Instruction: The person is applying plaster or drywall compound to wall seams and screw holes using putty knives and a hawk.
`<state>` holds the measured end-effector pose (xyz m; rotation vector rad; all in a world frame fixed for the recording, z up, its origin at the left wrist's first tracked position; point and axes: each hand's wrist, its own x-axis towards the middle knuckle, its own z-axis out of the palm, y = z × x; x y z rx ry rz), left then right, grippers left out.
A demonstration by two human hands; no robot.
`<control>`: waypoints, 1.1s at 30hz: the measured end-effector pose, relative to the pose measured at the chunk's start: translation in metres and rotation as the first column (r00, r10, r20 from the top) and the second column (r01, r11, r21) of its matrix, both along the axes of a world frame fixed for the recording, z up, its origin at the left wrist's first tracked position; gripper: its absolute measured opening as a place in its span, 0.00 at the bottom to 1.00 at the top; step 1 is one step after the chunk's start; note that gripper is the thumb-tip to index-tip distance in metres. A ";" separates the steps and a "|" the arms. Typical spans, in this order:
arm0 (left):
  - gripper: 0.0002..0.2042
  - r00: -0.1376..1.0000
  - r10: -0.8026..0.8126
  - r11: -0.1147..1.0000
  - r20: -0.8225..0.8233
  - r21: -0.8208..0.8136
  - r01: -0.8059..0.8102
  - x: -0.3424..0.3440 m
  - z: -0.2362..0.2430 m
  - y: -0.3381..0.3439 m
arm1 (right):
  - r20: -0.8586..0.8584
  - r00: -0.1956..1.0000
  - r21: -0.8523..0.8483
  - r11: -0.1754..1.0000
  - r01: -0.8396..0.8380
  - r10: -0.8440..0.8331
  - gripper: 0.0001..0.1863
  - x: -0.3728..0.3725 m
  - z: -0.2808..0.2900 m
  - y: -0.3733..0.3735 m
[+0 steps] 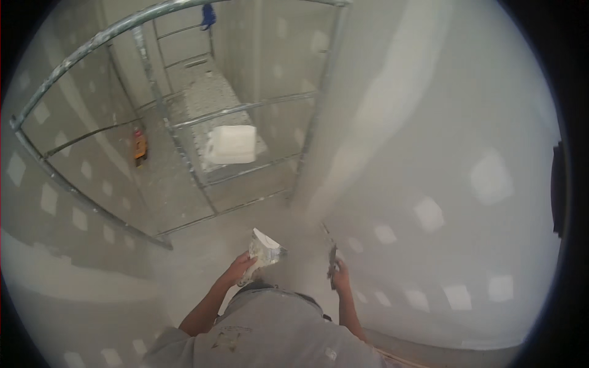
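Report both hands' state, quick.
Left hand: closed, holding a wide scraper with white paste on it.
Right hand: closed, holding a thin flat tool, seen nearly edge-on.

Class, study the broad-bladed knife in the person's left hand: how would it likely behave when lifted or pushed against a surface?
The broad-bladed knife looks thin and flat, so it is probably light and springy rather than floppy. The white material near its far edge might slide off if the left hand tilted it sharply.
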<state>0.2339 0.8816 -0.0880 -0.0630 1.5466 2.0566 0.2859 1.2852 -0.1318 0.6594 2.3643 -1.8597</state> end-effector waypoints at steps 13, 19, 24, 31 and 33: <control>0.21 0.899 0.435 0.889 -0.053 -0.135 -0.439 -0.046 0.004 -0.119 | -0.361 0.552 0.613 0.637 -0.467 0.752 0.24 -0.420 0.085 -0.223; 0.17 0.803 0.591 0.792 -0.075 -0.133 -0.595 -0.101 0.022 -0.088 | 0.028 0.417 0.771 0.246 -0.588 0.909 0.20 -0.602 0.083 -0.308; 0.17 0.758 0.637 0.758 -0.143 -0.062 -0.649 -0.179 0.010 -0.064 | 0.488 0.083 0.794 -0.402 -0.457 0.869 0.18 -0.763 -0.027 -0.300; 0.20 0.655 0.754 0.653 -0.053 -0.046 -0.756 -0.214 -0.003 -0.048 | 0.038 0.302 0.725 0.181 -0.664 0.953 0.22 -0.674 0.031 -0.338; 0.21 0.626 0.778 0.626 -0.052 -0.007 -0.779 -0.222 -0.002 -0.048 | 0.288 0.327 0.657 0.063 -0.751 0.900 0.22 -0.650 0.052 -0.342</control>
